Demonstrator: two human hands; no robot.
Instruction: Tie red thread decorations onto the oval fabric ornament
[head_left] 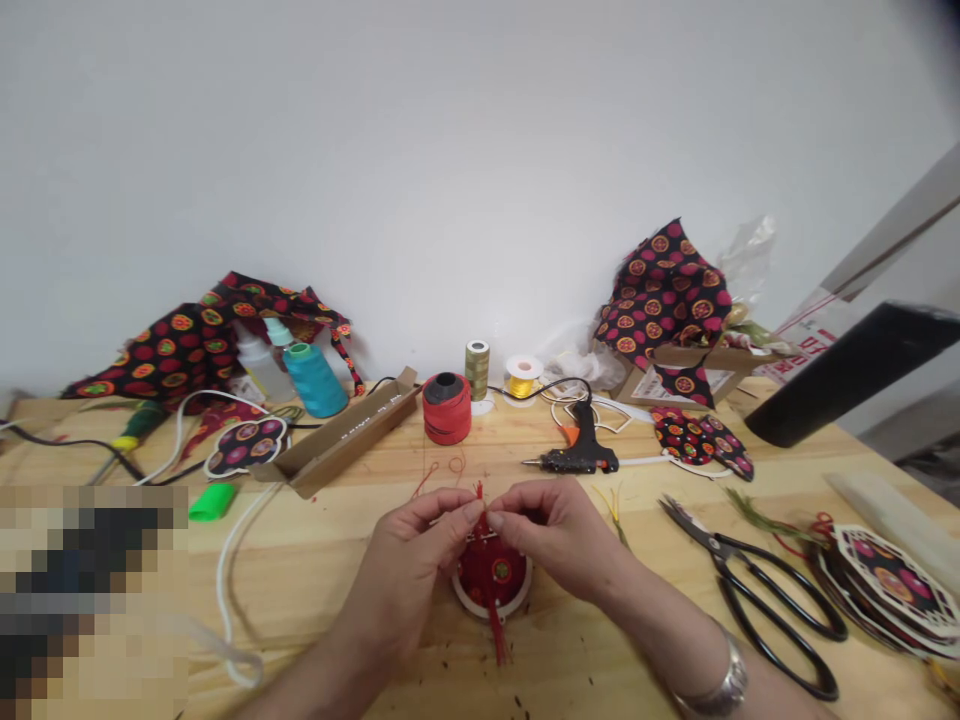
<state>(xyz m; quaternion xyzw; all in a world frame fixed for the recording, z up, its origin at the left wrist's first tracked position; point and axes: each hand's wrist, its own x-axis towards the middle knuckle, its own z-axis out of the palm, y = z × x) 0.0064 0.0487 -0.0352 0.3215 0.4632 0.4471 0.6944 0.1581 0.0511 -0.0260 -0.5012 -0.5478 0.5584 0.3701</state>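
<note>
A round ornament (480, 574) with dark red patterned fabric and a pale rim lies on the table between my hands. A red thread bundle (498, 640) trails down over its front edge, and a short red tuft (479, 490) sticks up at its top. My left hand (420, 550) pinches at the red threads with thumb and forefinger. Close beside it, my right hand (551, 535) also pinches at the threads, its thumb bent toward the left thumb. The exact threads between the fingertips are partly hidden.
Behind stand a red thread cone (447, 420), an olive spool (477, 370) and a yellow spool (523, 380). A black glue gun (581, 450) lies right of them. Black-handled scissors (750, 570) and stacked fabric ornaments (892, 580) lie right. A cardboard box (352, 435) sits left.
</note>
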